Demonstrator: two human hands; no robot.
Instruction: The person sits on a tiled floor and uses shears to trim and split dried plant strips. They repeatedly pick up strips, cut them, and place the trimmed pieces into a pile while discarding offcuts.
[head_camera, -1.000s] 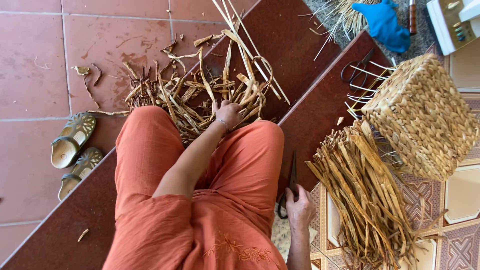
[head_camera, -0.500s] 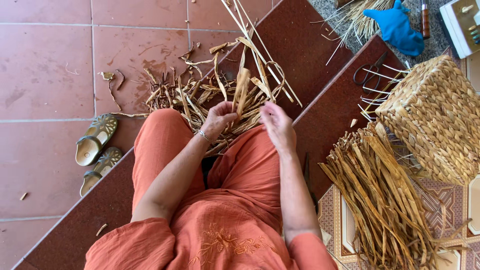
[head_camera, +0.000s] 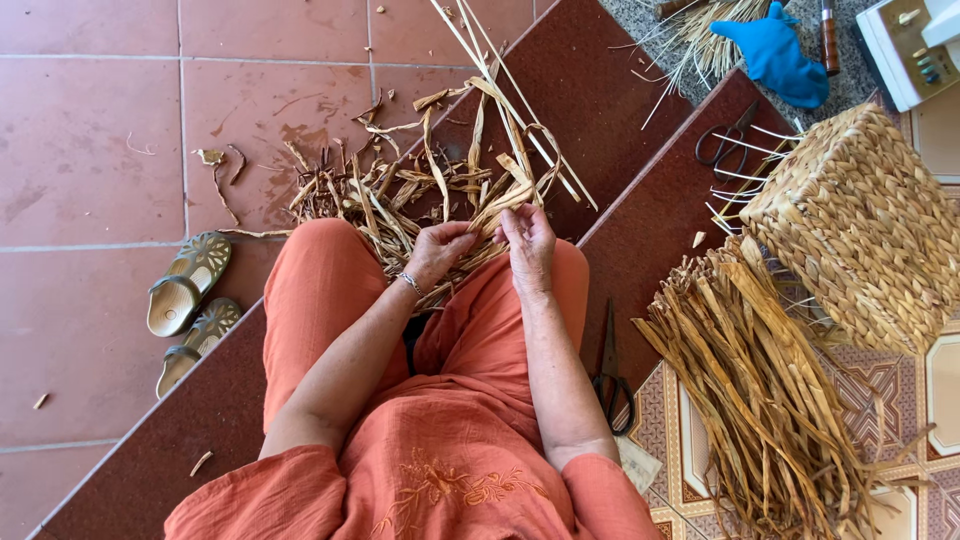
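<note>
I sit on a dark red step in orange clothes. Both hands meet over my knees. My left hand (head_camera: 440, 250) and my right hand (head_camera: 528, 240) pinch the same dried tan fibre strip (head_camera: 505, 195), which rises from my fingers toward a loose heap of dried strips (head_camera: 400, 200) on the tiled floor in front of me. A thin bracelet shows on my left wrist. The strip's lower end is hidden inside my fingers.
To the right stands a woven basket (head_camera: 860, 225) with bare spokes, above a thick bundle of dried strips (head_camera: 770, 390). Black scissors (head_camera: 612, 375) lie by my right thigh, another pair of scissors (head_camera: 725, 140) farther up. A pair of sandals (head_camera: 190, 295) rests left. A blue glove (head_camera: 775, 55) lies top right.
My right hand came up from beside the scissors to join the left over my knees. Both now grip one strip lifted from the heap.
</note>
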